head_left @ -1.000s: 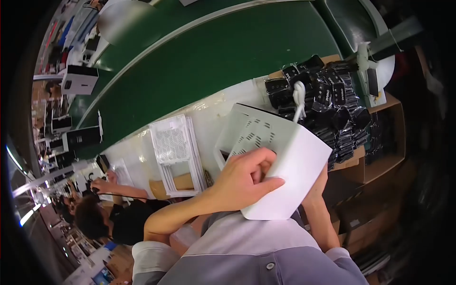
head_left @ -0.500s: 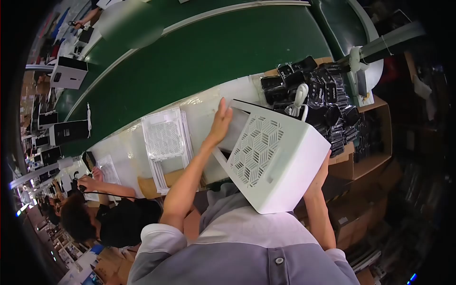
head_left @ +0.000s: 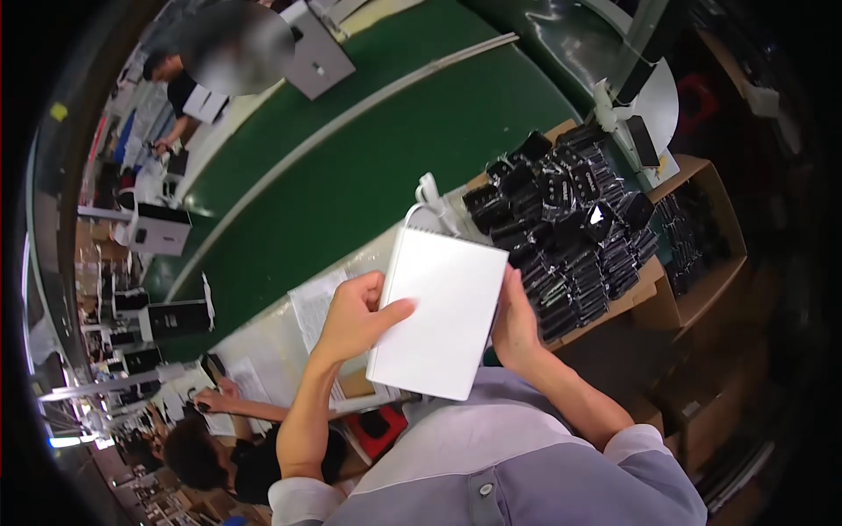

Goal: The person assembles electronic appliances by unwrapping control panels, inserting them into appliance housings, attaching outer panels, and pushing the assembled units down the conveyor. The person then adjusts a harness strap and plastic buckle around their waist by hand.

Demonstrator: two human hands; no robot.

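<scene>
A white box-shaped housing (head_left: 438, 316) is held up in front of my chest, a plain smooth face turned toward the camera. My left hand (head_left: 355, 316) grips its left side, thumb on the face and fingers curled. Against the right side rests my right hand (head_left: 517, 324), its fingers partly hidden behind the housing. A bundled white cable (head_left: 430, 195) comes off the far end. Beyond the housing to the left lies a white perforated panel (head_left: 313, 302), partly covered by my left hand and arm.
Black items in clear wrap (head_left: 561, 219) are heaped on cardboard at the right, beside an open carton (head_left: 724, 254). A green conveyor belt (head_left: 395, 140) runs behind. A co-worker in black (head_left: 263, 465) works at the left; another person (head_left: 180, 88) stands across the belt.
The housing has turned so its perforated side no longer shows and a plain face is toward the camera. My left hand has come from its far open edge onto its left side. The view has shifted.
</scene>
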